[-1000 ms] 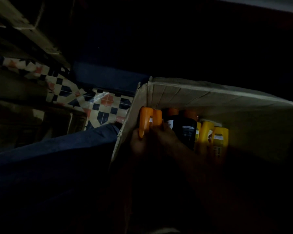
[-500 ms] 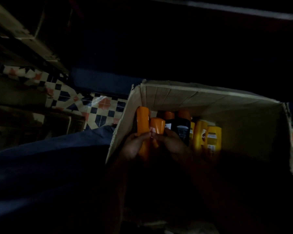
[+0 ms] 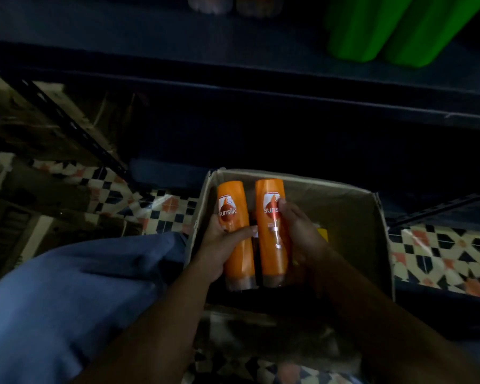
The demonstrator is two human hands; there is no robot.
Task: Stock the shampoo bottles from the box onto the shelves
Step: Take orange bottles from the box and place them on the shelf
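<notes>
Orange plastic shampoo bottles, 2 of them, are hovering side by side over the open cardboard box (image 3: 344, 206): left hand (image 3: 219, 245) is wrapping fingers round the left bottle (image 3: 234, 231), right hand (image 3: 297, 234) is gripping the right bottle (image 3: 270, 231).

A: What kind of place is this?
B: Small shop, prob. the stockroom end. Dark shelves (image 3: 233, 59) run above the cardboard box (image 3: 344, 206), green containers (image 3: 385, 29) up top right of it.
A: Anything else?
B: Two matching orange Sunsilk bottles (image 3: 234, 234) just over the box, i.e. retail stock. Slotted metal rack upright (image 3: 75, 126) to the box's left, patterned floor tiles (image 3: 161, 206) either side.
</notes>
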